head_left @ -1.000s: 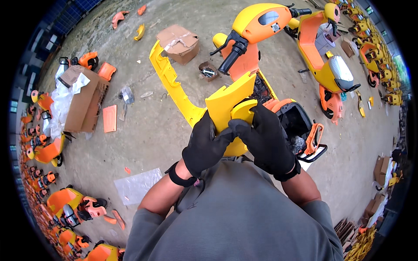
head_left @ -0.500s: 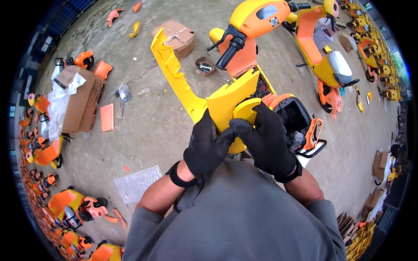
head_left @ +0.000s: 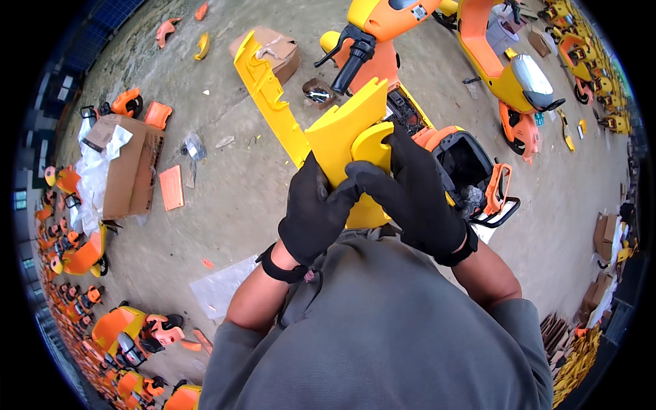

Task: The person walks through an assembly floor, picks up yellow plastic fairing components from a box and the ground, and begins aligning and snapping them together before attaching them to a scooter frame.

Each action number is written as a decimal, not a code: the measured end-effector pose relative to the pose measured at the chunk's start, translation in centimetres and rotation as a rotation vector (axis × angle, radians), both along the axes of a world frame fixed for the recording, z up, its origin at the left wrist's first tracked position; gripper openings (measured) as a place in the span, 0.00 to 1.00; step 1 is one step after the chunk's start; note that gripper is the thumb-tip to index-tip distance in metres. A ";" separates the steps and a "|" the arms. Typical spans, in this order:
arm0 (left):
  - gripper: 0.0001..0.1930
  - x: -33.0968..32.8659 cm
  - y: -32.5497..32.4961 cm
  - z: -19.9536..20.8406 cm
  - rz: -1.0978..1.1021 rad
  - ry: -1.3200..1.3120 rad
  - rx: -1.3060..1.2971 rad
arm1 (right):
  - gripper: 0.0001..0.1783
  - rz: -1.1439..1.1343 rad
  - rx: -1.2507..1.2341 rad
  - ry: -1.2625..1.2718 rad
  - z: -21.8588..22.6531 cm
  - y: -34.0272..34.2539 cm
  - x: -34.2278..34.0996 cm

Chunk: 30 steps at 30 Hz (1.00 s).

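Note:
A long, bent yellow plastic body panel is held up in front of my chest, its narrow notched arm reaching to the far left. My black-gloved left hand grips its lower left edge, thumb on the face. Against the panel's right part lies a curved yellow piece; whether it is separate I cannot tell. My black-gloved right hand is closed round that piece's right side, fingers partly hidden behind. The thumbs meet near the middle. Just beyond stands a yellow and orange scooter, its black seat bucket open.
A second scooter stands at the far right. Cardboard boxes and a small box of hardware sit on the concrete floor. Loose orange panels and a plastic sheet lie to the left. Rows of scooters line both sides.
My hands and the yellow panel have shifted slightly left in view, and the panel has tilted a little. The surroundings have shifted as my head moved. Both hands keep their grip.

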<state>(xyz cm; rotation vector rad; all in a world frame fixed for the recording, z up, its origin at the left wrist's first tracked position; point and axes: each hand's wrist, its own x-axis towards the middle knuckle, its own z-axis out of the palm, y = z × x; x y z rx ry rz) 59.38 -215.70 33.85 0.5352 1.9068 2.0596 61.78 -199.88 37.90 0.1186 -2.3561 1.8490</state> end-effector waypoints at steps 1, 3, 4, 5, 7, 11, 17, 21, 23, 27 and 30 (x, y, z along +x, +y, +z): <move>0.21 -0.2 0.0 0.1 -0.002 -0.038 0.030 | 0.20 -0.038 -0.076 0.047 -0.7 -0.2 -0.5; 0.19 -0.7 -0.5 0.7 0.050 -0.071 0.048 | 0.22 -0.057 -0.152 0.062 -1.0 -0.3 -0.9; 0.19 -1.1 -0.9 0.9 0.085 -0.125 0.068 | 0.23 -0.047 -0.148 0.029 -0.8 0.3 -0.7; 0.18 -1.4 -1.3 0.9 0.122 -0.184 0.091 | 0.25 -0.036 -0.141 -0.010 -0.8 1.0 -0.4; 0.16 -2.0 -2.3 0.7 0.171 -0.153 0.042 | 0.25 0.002 -0.022 -0.091 -1.5 1.5 0.2; 0.15 -2.3 -2.4 1.4 0.200 -0.187 0.095 | 0.23 0.107 0.068 -0.063 -4.1 1.0 0.7; 0.17 -2.1 -2.8 1.6 0.228 -0.194 0.149 | 0.24 0.200 -0.122 -0.270 -6.0 0.1 0.4; 0.18 -2.3 -3.6 1.7 0.244 -0.188 0.197 | 0.22 0.177 0.012 -0.188 -5.8 -1.2 0.4; 0.20 -2.4 -4.6 1.4 0.169 -0.180 0.236 | 0.21 0.131 0.096 -0.103 -4.7 -2.0 0.6; 0.22 -2.6 -5.8 0.9 0.120 -0.222 0.318 | 0.19 0.090 0.138 -0.020 -3.5 -3.2 0.9; 0.23 -2.2 -5.4 1.8 0.175 -0.235 0.357 | 0.16 0.015 0.145 0.098 -3.9 -4.0 1.1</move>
